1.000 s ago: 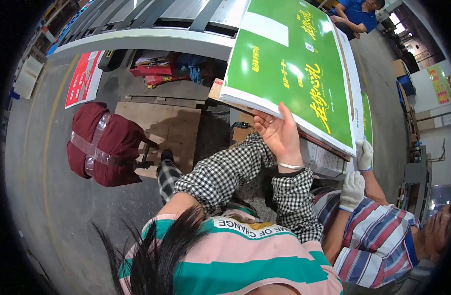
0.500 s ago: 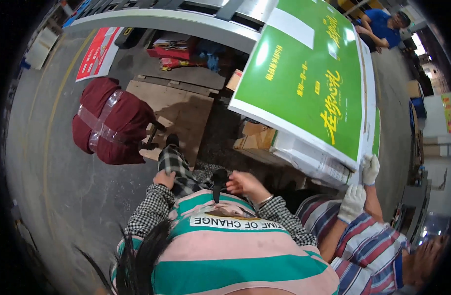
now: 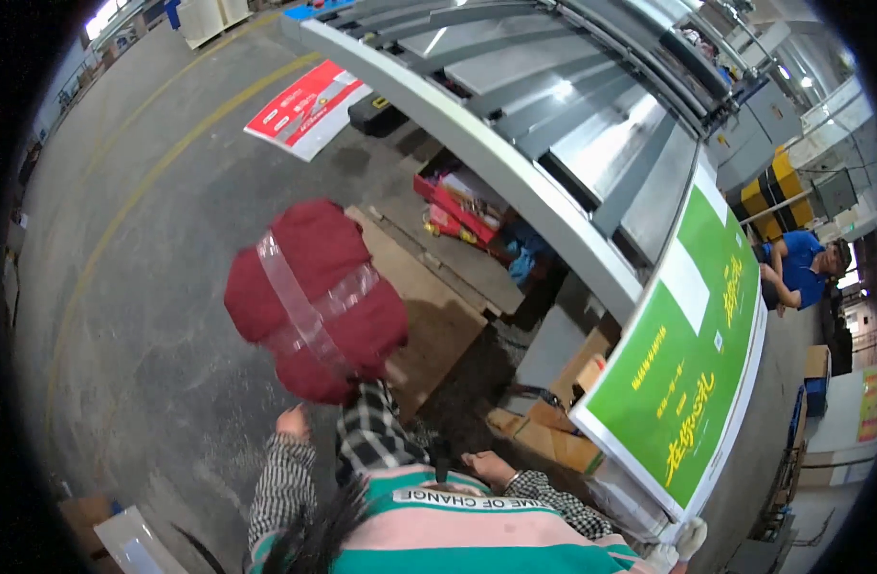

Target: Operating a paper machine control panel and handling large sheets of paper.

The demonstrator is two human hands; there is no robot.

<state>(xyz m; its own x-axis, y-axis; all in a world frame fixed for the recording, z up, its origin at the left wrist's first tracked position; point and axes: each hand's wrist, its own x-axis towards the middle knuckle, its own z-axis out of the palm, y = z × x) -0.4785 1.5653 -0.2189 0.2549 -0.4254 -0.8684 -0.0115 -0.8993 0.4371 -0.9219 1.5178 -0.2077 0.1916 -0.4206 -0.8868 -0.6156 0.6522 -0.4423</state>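
Note:
My left hand [image 3: 293, 421] hangs just short of a stool seat [image 3: 314, 301] wrapped in dark red cloth, with clear tape crossed over it. Motion blurs its fingers, and no held thing shows. Close in front of my waist is my right hand [image 3: 491, 468], its fingers curled in and nothing seen in them. A dark strap [image 3: 442, 459] hangs beside it at my front. To the right, a stack of large green printed sheets [image 3: 673, 354] with white borders and yellow lettering lies at the end of a grey slatted machine table [image 3: 515, 182].
Gloved hands [image 3: 689, 540] of a co-worker are at the near corner of the sheets. Another person in blue [image 3: 800, 268] is farther right. A wooden board [image 3: 424, 316] lies beyond the stool, cardboard boxes [image 3: 543, 435] under the sheets. A red-and-white sheet [image 3: 309, 110] is farther off.
My view has turned left, shifting the stool and the green sheets rightward in it. My left hand has come off my thigh to beside the stool. My right hand's fingers are more curled.

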